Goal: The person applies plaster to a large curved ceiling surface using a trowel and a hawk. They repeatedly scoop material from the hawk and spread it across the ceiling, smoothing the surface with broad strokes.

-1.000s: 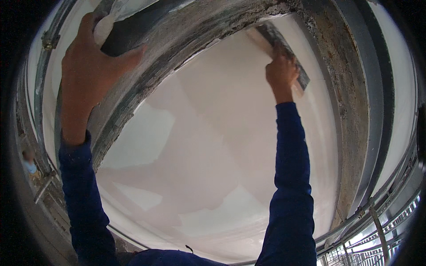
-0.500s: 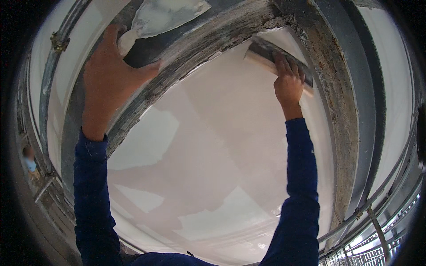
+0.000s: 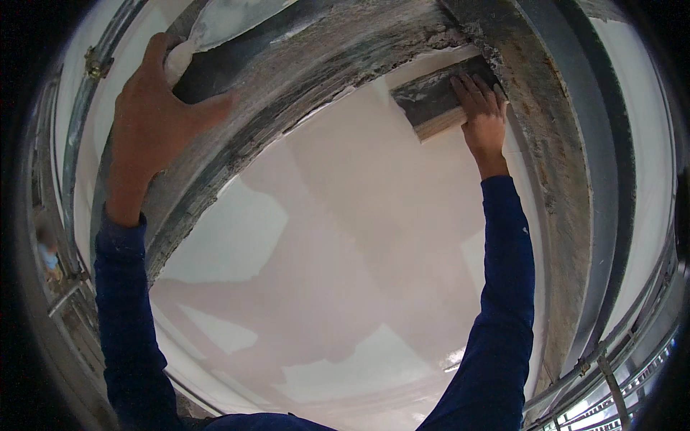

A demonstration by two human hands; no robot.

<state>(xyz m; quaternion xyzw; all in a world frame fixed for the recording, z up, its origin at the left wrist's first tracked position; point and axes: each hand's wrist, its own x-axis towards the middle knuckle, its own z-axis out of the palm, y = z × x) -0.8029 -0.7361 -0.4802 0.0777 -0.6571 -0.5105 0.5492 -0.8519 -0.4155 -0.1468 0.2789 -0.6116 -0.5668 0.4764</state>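
Observation:
Off to the upper left my left hand is raised, thumb stretched out along the grey beam. A putty knife, its broad blade smeared white, has its pale handle in this hand; the gripping fingers are mostly hidden. At the upper right my right hand is closed on a wide plastering blade, a dark rectangular plate with a wooden strip along its lower edge. My fingers lie over its dark face and the thumb is hidden. The blade is at the panel's upper right corner, over a smooth surface with pinkish and pale green-white patches.
A rough, weathered beam borders the panel above, and a rusty one runs down its right side. Metal scaffold tubes stand at the left; railings curve along the lower right. A distant blurred person is at the far left.
My right hand has shifted slightly up and right, and the plastering blade has tilted to show more of its face. My left hand has moved left with the putty knife.

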